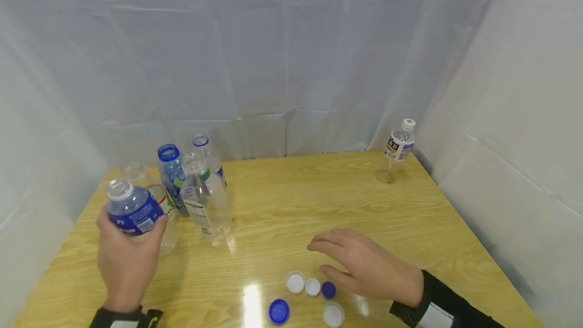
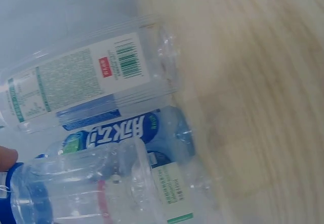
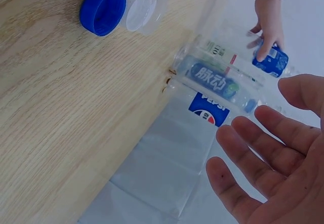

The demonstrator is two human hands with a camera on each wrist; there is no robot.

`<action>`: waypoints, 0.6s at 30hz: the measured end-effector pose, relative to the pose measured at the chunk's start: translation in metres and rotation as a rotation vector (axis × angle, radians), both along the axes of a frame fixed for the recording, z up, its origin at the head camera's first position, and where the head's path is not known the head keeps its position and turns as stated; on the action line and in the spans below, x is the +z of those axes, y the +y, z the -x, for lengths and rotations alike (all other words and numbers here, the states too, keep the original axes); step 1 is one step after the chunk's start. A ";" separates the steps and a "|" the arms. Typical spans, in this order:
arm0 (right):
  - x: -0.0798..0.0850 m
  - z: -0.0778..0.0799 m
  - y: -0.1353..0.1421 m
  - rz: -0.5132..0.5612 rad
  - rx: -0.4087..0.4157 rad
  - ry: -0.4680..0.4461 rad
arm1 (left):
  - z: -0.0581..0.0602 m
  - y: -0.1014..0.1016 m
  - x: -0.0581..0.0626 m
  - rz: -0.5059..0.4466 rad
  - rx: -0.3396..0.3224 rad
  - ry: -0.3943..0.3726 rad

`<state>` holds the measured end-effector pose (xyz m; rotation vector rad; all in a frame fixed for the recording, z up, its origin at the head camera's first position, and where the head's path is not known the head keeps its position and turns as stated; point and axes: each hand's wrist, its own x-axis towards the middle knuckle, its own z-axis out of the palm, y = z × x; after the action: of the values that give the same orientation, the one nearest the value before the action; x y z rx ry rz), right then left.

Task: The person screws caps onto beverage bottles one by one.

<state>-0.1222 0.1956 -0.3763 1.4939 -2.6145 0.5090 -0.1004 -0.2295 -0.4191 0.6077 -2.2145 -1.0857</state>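
Gripping blue-labelled bottle [image 1: 136,211] with curled left hand [image 1: 127,262], beside uncapped bottles [image 1: 202,201] — probably placing it there; holding nothing in loosely extended right hand [image 1: 364,264], near caps [image 1: 295,283] — next, seemingly calling for gentle lowering.

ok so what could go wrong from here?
1. Knock-over: the left hand holds an open blue-labelled bottle close to the cluster of uncapped bottles; a bump could topple one, perhaps several, as they stand tightly packed.
2. Scattered caps: the right hand, fingers spread, is near the loose caps on the table; a low sweep might push some away.
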 end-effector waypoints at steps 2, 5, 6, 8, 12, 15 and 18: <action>0.000 0.000 0.000 0.000 0.000 -0.006 | -0.003 0.003 0.004 0.022 0.004 0.044; -0.001 0.000 0.000 0.000 0.000 -0.014 | -0.006 0.007 0.009 0.064 0.001 0.117; -0.001 0.000 0.000 -0.002 -0.001 -0.017 | -0.008 0.009 0.011 0.079 -0.001 0.139; -0.002 -0.001 0.000 -0.004 -0.003 -0.021 | -0.010 0.013 0.014 0.108 -0.006 0.178; -0.003 -0.001 0.000 -0.010 -0.009 -0.024 | -0.014 0.019 0.018 0.206 -0.037 0.276; -0.004 -0.002 0.000 -0.019 -0.015 -0.024 | -0.016 0.023 0.021 0.265 -0.074 0.350; -0.005 -0.002 0.000 -0.029 -0.025 -0.025 | -0.018 0.026 0.024 0.292 -0.108 0.373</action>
<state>-0.1205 0.1952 -0.3812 1.4705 -2.6671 0.4930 -0.0822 -0.2032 -0.3949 0.1461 -2.0373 -0.8248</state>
